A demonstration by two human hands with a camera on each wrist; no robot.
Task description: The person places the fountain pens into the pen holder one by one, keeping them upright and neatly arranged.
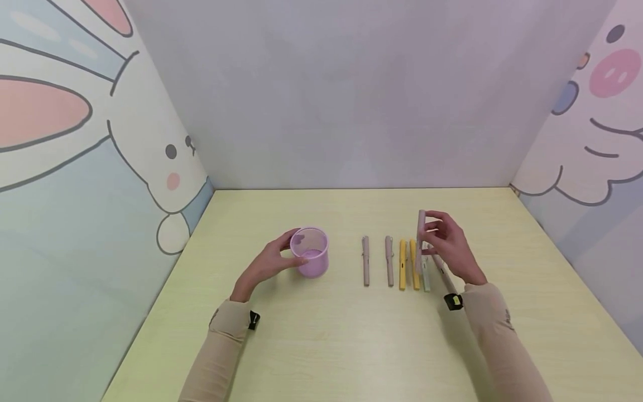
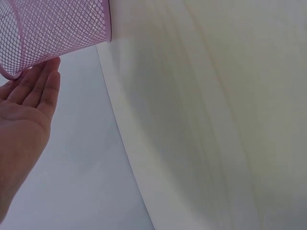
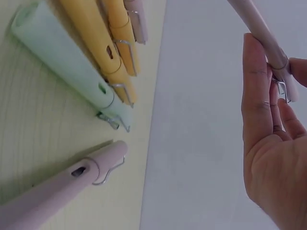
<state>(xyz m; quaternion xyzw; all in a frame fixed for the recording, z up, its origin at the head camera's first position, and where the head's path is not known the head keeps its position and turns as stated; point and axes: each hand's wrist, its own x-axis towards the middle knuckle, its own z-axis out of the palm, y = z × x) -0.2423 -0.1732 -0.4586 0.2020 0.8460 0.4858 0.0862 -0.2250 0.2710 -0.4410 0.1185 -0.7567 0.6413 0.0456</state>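
The left hand [image 1: 268, 262] grips a round purple mesh cup [image 1: 314, 269] by its side; its bottom shows through the open top. Next, on the pale table [image 1: 321, 340], lie two smooth pinkish pens [image 1: 366, 262], two yellow pens [image 1: 403, 267] and a green pen [image 1: 426, 279]. Above them, the right hand [image 1: 451, 248] pinches a raised pinkish pen [image 1: 421, 223], partly hiding the green one and a slanted pinkish pen [image 1: 445, 277].

Soft light casts blurred shadows across the table [image 1: 326, 346].
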